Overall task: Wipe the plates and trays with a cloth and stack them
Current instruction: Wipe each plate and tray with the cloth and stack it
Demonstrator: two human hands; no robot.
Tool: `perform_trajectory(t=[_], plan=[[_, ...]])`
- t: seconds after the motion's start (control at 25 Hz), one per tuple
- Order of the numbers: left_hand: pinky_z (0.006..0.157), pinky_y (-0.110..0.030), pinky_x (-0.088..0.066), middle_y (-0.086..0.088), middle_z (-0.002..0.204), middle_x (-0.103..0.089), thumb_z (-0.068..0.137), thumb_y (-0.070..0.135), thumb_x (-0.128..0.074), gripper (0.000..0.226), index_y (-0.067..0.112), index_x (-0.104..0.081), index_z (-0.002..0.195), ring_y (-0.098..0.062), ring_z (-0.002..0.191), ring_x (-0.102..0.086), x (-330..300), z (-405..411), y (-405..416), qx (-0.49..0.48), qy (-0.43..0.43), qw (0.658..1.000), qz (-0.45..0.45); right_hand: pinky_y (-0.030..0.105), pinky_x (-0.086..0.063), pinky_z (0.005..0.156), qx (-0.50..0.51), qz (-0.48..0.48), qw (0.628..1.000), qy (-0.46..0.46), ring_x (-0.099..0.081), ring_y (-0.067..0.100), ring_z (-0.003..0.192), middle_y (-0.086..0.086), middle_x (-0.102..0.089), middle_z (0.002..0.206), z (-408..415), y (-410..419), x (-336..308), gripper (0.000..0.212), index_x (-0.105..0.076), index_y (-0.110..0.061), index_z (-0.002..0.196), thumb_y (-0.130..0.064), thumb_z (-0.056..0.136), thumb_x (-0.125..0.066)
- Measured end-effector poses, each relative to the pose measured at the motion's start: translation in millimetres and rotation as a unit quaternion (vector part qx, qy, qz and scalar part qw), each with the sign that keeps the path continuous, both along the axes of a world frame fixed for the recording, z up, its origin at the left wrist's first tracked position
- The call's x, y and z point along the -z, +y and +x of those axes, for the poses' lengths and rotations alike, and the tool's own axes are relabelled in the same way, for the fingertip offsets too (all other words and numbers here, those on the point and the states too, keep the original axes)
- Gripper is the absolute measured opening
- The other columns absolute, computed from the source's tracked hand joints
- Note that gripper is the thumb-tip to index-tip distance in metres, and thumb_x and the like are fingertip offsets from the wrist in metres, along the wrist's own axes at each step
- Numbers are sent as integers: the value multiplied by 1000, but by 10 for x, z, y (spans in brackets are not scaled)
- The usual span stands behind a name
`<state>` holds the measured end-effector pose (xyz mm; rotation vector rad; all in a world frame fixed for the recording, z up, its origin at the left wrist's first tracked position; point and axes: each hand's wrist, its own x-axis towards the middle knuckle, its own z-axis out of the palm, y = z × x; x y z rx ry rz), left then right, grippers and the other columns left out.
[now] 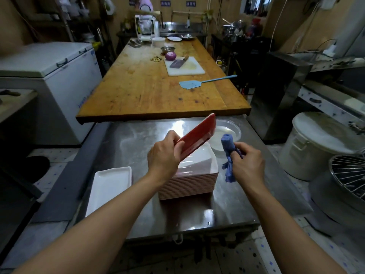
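Above the stack of pink rectangular trays (pixel 188 182), the left hand (pixel 165 157) is gripping a red rectangular tray (pixel 199 136), tilted on edge, long axis angling up-right; right hand (pixel 246 165) is clutching a bunched blue cloth (pixel 228 150) beside it.

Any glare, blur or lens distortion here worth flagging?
Head view: wide-angle bending curves the wooden table edges and darkens the corners; overhead glare washes the steel counter; the red tray in the left hand is slightly motion-blurred.
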<state>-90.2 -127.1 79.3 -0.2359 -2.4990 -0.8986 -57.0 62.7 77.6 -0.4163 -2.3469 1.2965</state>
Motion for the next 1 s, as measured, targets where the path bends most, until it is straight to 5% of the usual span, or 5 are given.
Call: perform_trajectory(t=[0.16, 0.36, 0.48, 0.72, 1.0], plan=[[57, -20, -40, 5, 65, -57, 92, 19, -55, 14, 15, -55, 79, -10, 61, -53, -224, 249, -296, 13, -60, 979, 193, 3, -44, 55, -38, -7, 996, 86, -61, -4, 72, -2, -59, 89, 136, -311, -358, 22, -68, -11, 100, 1, 89, -54], [64, -34, -46, 2, 63, -59, 93, 17, -53, 17, 12, -55, 78, -15, 60, -53, -234, 592, -707, 44, -151, 928, 338, 25, -45, 87, -79, 46, 977, 191, -59, 17, 98, 5, -67, 103, 347, -857, -727, 23, -70, -7, 101, 3, 84, -58], [55, -24, -44, 11, 55, -59, 94, 18, -52, 19, 16, -55, 76, -7, 53, -52, -275, 751, -835, 62, -162, 917, 360, 19, -35, 88, -93, 121, 963, 224, -52, 20, 105, 6, -65, 110, 427, -1199, -908, 24, -70, -8, 102, -1, 80, -63], [64, -37, -44, -6, 68, -61, 94, 17, -52, 18, 16, -57, 77, -19, 61, -53, -474, 998, -839, 80, -145, 894, 417, 35, -27, 101, -131, 258, 934, 209, -42, 27, 124, 9, -49, 134, 409, -1595, -970, 35, -56, -10, 123, -10, 89, -53], [57, -31, -51, 0, 59, -64, 95, 16, -53, 21, 15, -60, 75, -13, 56, -58, -512, 1117, -749, 49, -132, 880, 454, 35, -34, 102, -142, 165, 952, 215, -46, 23, 118, 7, -52, 127, 409, -1177, -781, 36, -52, -9, 124, -18, 91, -41]])
